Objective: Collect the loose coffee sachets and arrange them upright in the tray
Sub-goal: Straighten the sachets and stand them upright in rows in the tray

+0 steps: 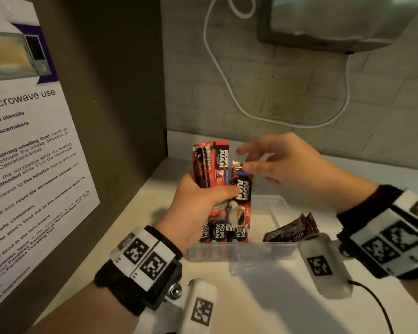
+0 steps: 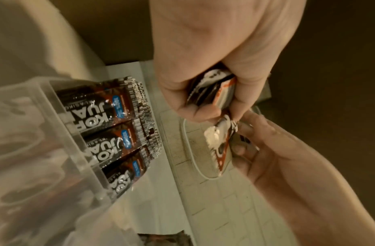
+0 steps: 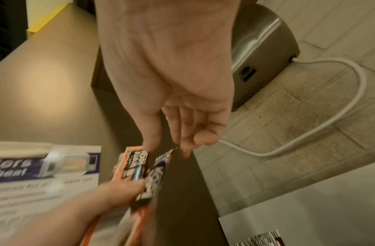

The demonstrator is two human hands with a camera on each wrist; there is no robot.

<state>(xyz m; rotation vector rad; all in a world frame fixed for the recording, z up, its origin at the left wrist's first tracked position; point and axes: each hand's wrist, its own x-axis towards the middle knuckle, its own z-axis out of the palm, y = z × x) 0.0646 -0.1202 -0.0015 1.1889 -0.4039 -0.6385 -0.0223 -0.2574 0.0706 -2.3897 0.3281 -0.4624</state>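
Red sachets [image 1: 210, 165], labels blurred

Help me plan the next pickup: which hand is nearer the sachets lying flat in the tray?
Right. The right hand hovers above and behind the flat sachets; the left hand grips a bundle further left.

The coffee sachets [image 1: 221, 169] are printed red and black, with white lettering, a small blue label and a white cup of dark coffee. The tray [image 1: 241, 251] is of clear plastic. At nine o'clock a white notice [image 1: 29, 141] with black text and a purple band is seen. At one o'clock a white cable [image 1: 227, 88] is seen against pale grey tiles [image 1: 287, 75]. Black-and-white square markers are shown on the wristbands [image 1: 143, 256].
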